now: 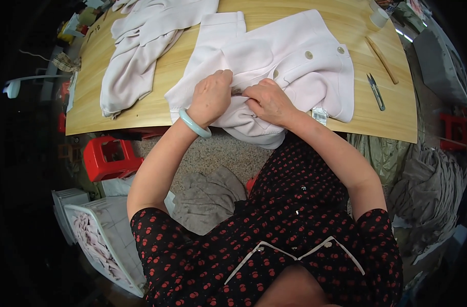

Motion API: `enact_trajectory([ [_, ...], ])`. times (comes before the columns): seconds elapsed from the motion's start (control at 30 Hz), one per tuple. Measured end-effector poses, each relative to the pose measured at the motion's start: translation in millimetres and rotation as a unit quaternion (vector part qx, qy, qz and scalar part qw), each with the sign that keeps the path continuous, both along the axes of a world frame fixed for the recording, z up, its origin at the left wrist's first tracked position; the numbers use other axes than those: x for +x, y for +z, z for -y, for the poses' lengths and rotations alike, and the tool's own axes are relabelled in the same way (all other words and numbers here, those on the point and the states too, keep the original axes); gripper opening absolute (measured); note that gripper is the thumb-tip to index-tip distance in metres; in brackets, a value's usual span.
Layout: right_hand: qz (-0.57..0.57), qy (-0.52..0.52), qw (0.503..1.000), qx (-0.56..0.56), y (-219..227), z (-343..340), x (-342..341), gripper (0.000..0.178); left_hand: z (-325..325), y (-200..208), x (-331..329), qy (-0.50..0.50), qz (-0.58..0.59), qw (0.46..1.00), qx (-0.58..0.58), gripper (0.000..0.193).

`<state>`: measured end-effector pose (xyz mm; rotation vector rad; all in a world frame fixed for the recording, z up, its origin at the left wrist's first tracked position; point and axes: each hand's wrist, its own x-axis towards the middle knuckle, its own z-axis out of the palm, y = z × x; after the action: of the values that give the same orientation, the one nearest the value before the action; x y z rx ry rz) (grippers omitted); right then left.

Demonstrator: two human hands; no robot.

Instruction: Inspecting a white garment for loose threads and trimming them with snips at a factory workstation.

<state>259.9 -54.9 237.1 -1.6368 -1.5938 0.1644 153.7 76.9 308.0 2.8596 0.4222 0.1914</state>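
Note:
A pale pink buttoned jacket [300,38] lies spread over the near part of the wooden table, its lower folds hanging past the front edge. My left hand [212,96], with a pale green bangle at the wrist, is closed on the fabric near the middle. Just to its right, my right hand [270,102] pinches the same jacket by a fold. The fingertips are partly hidden, so anything small between them does not show. Large round buttons [308,55] sit on the front panel, and a white label [319,115] hangs at the near edge.
Another pale pink garment [134,66] lies at the left of the table [90,110]. Thread snips [375,92], a wooden stick [382,60] and a white cylinder [379,18] are at right. Below stand a red stool [108,158], grey cloth [208,199] and a white basket [118,230].

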Motion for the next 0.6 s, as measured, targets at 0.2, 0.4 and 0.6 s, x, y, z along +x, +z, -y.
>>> enact_trajectory([
  [0.2,0.007,-0.044,0.999,0.023,-5,-8,-5,0.01,-16,-20,-4,0.072,-0.007,0.969,-0.236,0.016],
  [0.4,0.004,-0.056,0.998,0.022,-3,-9,-5,0.01,-22,-11,-1,0.141,-0.085,0.895,-0.414,0.024],
  [0.6,0.012,-0.048,0.997,0.064,5,-12,-8,0.008,-18,-15,1,0.176,-0.039,0.87,-0.46,0.02],
])
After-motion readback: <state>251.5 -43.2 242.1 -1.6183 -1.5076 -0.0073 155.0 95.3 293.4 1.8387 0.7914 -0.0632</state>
